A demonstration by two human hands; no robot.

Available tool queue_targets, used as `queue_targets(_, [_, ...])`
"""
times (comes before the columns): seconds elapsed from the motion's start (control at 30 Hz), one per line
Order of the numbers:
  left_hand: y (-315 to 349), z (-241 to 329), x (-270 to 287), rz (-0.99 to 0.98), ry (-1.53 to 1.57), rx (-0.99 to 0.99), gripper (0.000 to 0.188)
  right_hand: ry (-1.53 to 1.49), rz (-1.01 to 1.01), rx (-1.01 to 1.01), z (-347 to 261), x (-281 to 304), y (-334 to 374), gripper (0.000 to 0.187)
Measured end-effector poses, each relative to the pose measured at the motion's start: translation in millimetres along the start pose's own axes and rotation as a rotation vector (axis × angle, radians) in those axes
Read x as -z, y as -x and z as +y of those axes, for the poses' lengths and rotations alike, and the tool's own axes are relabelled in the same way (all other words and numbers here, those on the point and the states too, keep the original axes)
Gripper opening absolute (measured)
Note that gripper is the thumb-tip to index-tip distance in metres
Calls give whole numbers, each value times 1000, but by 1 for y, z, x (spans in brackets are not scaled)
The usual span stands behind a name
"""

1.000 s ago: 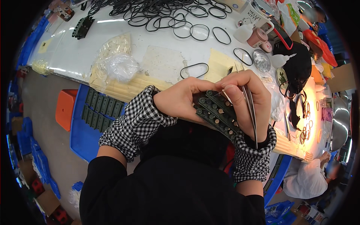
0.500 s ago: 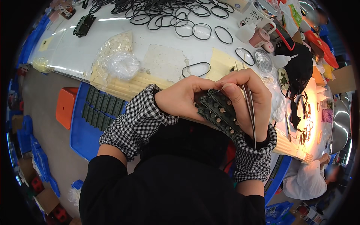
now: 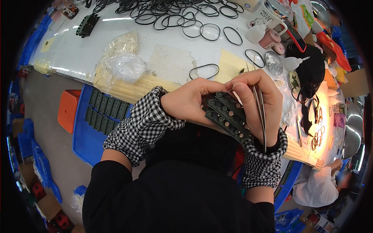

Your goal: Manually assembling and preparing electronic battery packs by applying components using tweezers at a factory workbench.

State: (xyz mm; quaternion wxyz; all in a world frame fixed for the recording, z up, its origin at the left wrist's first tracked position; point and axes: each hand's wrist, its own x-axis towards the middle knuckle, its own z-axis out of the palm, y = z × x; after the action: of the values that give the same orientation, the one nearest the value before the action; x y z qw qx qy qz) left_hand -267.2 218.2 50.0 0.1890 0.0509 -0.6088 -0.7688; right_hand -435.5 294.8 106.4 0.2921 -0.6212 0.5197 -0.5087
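Although both hands meet over it, we find the piece (image 3: pixel 220 115), dark green and ribbed with small tan pegs (image 3: pixel 231 113), set lower than the pinch: from the right fingertips it lies toward 7 o'clock. Clock centred on the piece, 12 away from us.

Long axis: roughly 11 to 5, tilted, upper end just beside the fingertips. Left hand (image 3: pixel 190 99), at 10, is curled around the left edge and grips it. Right hand (image 3: pixel 262 95), at 2, has thumb and forefinger closed together by the upper end; a thin line shows there, too fine for us to identify. We cannot call either hand nearer, as both are close against the piece.

Tweezers (image 3: pixel 264 134) are held inside the right hand, tips pointing to about 12, well off the piece; we read the tips as slightly apart.

Beyond: yellow pad (image 3: pixel 230 62) at 12, one loose band (image 3: pixel 218 69) at 11, clear bag (image 3: pixel 127 68) at 10. Blue tray (image 3: pixel 82 144) at 9, below table level, bearing rows of green parts (image 3: pixel 108 105). Farthest, we note a black heap of bands (image 3: pixel 140 7) at 11.
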Motion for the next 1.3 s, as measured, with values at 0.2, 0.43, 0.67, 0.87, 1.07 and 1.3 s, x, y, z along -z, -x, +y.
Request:
queue_targets(0.2, [0, 2, -1, -3, 23, 5, 53, 0, -8, -4, -1, 1, 1, 9])
queue_targets(0.43, [0, -2, 0, -12, 1, -27, 51, -8, -19, 19, 0, 1, 1, 8])
queue_targets(0.67, [-1, -2, 1, -25, -11, -54, 52, 14, -28, -16, -3, 2, 2, 8])
queue_targets(0.87, [0, 0, 0, -9, 0, -8, 56, 6, -10, 3, 1, 1, 2, 9])
queue_targets(1.07, [-1, -3, 1, -12, -47, -62, 46, 21, 10, -24, 0, 0, 1, 10])
queue_targets(1.3, [-1, -4, 0, 6, -61, -79, 43, 48, 5, -28, 0, -1, -2, 11])
